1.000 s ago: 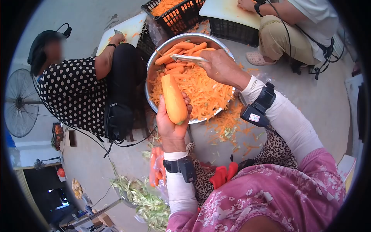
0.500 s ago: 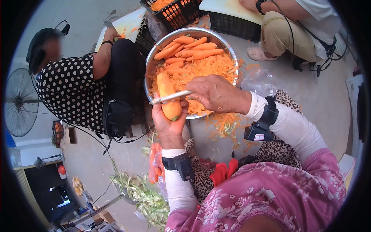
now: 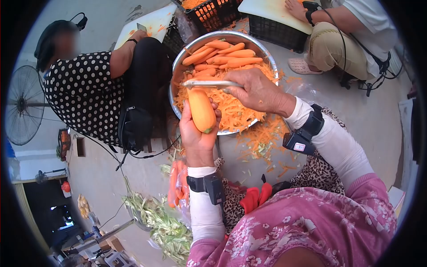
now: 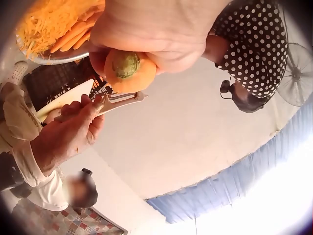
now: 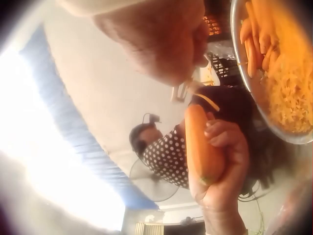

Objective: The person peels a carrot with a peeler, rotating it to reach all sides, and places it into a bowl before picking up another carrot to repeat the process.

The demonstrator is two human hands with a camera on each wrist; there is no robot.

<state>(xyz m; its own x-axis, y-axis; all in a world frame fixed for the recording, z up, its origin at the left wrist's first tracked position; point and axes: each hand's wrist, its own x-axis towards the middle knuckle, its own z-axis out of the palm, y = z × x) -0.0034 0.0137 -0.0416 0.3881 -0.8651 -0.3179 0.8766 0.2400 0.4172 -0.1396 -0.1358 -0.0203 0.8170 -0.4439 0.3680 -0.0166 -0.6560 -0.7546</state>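
Observation:
My left hand (image 3: 198, 140) holds a thick peeled carrot (image 3: 201, 113), fingers curled round its side and its greenish stem end toward me. In the left wrist view that stem end (image 4: 126, 64) pokes out below the palm. My right hand (image 3: 262, 91) grips a pale-handled peeler (image 3: 213, 83), whose head lies across the carrot's far end. An orange peel strip (image 5: 209, 101) trails near the peeler in the right wrist view. Beneath both hands stands a big metal basin (image 3: 179, 66), with whole carrots (image 3: 242, 62) at its far side and a heap of peelings (image 3: 238, 107) nearer.
Peelings (image 3: 262, 144) lie scattered on the floor beside the basin. Left and right sit two people at white cutting boards (image 3: 275, 17), with black crates (image 3: 278, 33) around. Bagged carrots (image 3: 178, 180) and pale green husks (image 3: 167, 227) lie near my left arm.
The peeler was raised beyond the carrot, came down across its near part, and now is back at the far end. My left hand keeps its hold.

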